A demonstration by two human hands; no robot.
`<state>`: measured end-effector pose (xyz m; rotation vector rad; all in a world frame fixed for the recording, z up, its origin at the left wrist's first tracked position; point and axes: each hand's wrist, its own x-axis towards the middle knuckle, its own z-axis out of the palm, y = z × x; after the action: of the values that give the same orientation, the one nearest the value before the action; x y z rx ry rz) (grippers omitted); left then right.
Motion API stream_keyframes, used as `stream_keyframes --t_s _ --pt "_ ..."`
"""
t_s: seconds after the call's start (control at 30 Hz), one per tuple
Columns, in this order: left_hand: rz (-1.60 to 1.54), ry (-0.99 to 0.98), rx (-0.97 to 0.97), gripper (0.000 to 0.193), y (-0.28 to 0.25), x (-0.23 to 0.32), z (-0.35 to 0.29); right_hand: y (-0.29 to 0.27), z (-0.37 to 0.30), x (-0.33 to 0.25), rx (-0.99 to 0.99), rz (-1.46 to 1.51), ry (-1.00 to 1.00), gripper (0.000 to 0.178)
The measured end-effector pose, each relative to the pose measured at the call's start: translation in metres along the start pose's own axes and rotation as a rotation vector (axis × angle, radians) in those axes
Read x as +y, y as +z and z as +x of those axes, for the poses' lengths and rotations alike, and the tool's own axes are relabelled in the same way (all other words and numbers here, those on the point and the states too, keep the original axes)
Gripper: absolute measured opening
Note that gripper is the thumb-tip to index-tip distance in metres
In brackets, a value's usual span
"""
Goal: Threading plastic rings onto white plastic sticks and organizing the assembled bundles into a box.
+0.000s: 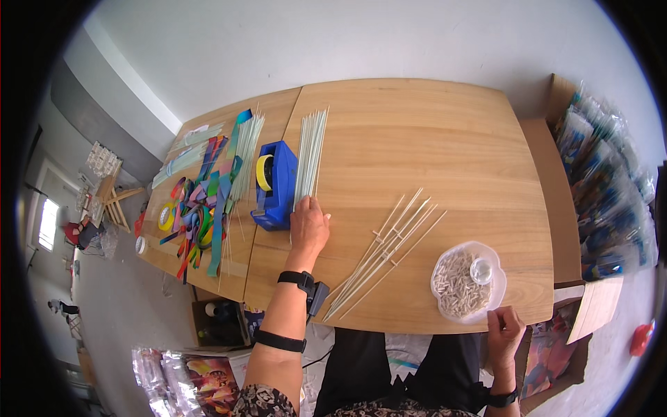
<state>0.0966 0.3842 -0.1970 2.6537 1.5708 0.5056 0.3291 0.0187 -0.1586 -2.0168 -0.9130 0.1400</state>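
My left hand (310, 226) is at the near end of a bundle of thin pale sticks (312, 149), its fingers closed together on the ends. Beside it stands a blue tape dispenser (281, 184) with a yellow roll of tape. At the table's front edge, my right hand (505, 335) has its fingers curled in a pinch; whatever may be in them is too small to make out. Close to it sits a white scalloped dish (497, 299) full of short pale tubes (458, 285). Between the hands lie several long thin rods (385, 250) with small cross-pieces joining some of them.
Colourful ribbons (201, 208) and another stick bundle (248, 149) cover the left of the wooden table (431, 139). A cardboard box (552, 163) with plastic-wrapped packets (604, 187) stands at right. Below the table are an open box (219, 323) and shiny packages (187, 382).
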Motion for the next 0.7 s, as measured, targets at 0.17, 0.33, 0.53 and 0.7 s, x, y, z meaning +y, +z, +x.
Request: stream_keyframes --t_s 0.17,0.33,0.53,0.7 --pt "0.017 -0.222 -0.052 0.029 -0.013 0.008 0.021 0.010 -0.001 -0.019 -0.090 0.013 -0.085 0.012" --pt "-0.039 -0.352 -0.074 0.021 -0.013 0.000 0.035 0.017 -0.004 -0.025 -0.132 -0.006 -0.154 0.013" --pt "0.031 -0.416 -0.222 0.021 -0.015 -0.004 0.055 0.021 -0.003 -0.028 -0.192 0.037 -0.167 0.013" --pt "-0.057 -0.583 -0.210 0.022 -0.011 -0.003 0.063 0.027 -0.001 -0.035 -0.220 0.062 -0.179 0.012"
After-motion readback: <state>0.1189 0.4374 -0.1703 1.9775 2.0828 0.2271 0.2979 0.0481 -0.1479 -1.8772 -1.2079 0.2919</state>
